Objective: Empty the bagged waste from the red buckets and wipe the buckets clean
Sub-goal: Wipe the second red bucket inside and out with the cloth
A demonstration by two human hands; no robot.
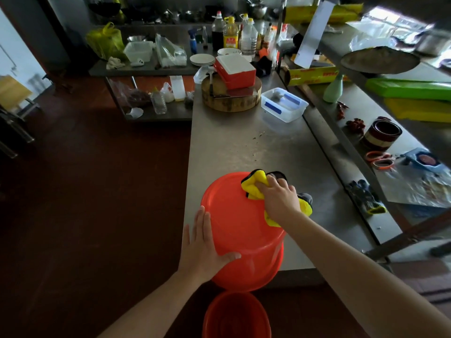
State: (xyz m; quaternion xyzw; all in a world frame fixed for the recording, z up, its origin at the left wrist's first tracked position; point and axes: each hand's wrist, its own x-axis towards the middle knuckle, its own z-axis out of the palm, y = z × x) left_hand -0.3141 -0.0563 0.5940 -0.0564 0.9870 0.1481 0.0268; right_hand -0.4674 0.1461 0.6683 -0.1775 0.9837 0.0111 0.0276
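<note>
Steel counter point(244, 142): chopping block point(231, 103), clear tub point(284, 104) beyond upturned bucket point(234, 215)

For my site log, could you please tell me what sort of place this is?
Most likely a working restaurant-style kitchen: a long stainless-steel worktable, a thick round wooden chopping block on it, and bottles of oil and sauce clustered behind.

Two bare, slender forearms; bare left hand point(203, 250) and bare right hand point(280, 198), long fingers point(203, 220).
</note>
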